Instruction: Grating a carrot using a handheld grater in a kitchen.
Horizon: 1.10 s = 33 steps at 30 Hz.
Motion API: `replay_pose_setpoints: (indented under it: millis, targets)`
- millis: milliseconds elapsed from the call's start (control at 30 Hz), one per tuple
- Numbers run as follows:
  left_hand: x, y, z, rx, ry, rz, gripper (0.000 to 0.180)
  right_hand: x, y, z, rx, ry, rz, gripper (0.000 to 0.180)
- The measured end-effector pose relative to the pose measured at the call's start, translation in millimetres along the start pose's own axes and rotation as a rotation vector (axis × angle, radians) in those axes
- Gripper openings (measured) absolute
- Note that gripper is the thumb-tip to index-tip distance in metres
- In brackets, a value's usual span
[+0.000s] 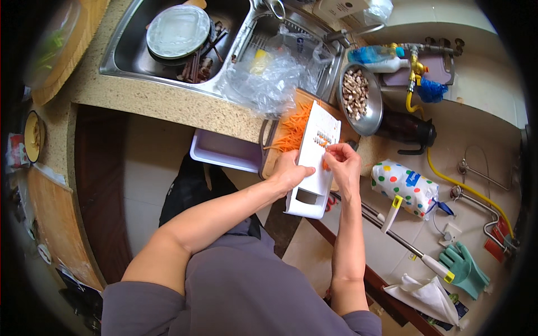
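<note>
Grating at frame centre, the left hand (288, 172) clamps the white grater (314, 162) while the right hand (342, 162) pinches a carrot stub (324, 165); fingertips should stay clear of blades, shreds (291, 131) falling above.

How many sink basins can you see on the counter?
2. The left basin holds a lidded pot and utensils; the right basin, next to it, is partly covered by a clear plastic bag, so its contents may be hidden.

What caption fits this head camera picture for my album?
Left hand steadies a white grater while the right hand rubs a carrot piece over it, shreds piling on the cutting board.
</note>
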<state>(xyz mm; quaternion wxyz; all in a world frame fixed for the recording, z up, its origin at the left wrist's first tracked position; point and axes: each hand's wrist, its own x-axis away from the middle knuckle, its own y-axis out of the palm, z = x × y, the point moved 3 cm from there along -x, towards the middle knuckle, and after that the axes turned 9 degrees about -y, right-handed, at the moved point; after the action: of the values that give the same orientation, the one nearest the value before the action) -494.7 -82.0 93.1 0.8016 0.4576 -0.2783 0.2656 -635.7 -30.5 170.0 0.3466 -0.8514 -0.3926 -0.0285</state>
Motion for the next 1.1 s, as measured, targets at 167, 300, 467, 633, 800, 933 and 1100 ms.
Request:
replay_pose_setpoints:
  millis: [167,300,467,633,800,933,1100]
  targets:
    - [7.2,-8.5,10.5,-0.002,-0.036,0.004,0.038,-2.4,3.5,-8.1,0.426,-0.246,-0.071,0.018]
    - [6.4,-17.5,13.8,0.060,-0.028,-0.031,0.039,-17.7,10.4,-44.8,0.235,-0.185,-0.044,0.015]
    - [27.8,-10.7,37.1,0.099,-0.144,-0.141,0.033,-45.5,37.7,-148.1,-0.485,-0.258,-0.123,0.037]
    - [25.5,-8.5,33.1,0.165,-0.237,-0.234,0.037,-41.6,-25.9,-98.9,-0.169,-0.355,0.025,0.026]
    - [15.8,6.4,18.8,0.185,-0.288,-0.314,0.044,16.3,-48.4,-22.1,0.263,-0.336,0.186,0.015]
    - [10.3,13.0,14.7,0.001,-0.190,-0.207,0.037,36.5,-35.7,-11.9,0.581,-0.233,0.099,0.021]
    - [17.0,21.2,10.9,-0.186,-0.161,-0.163,0.036,32.8,-38.0,3.0,0.725,-0.241,-0.030,0.014]
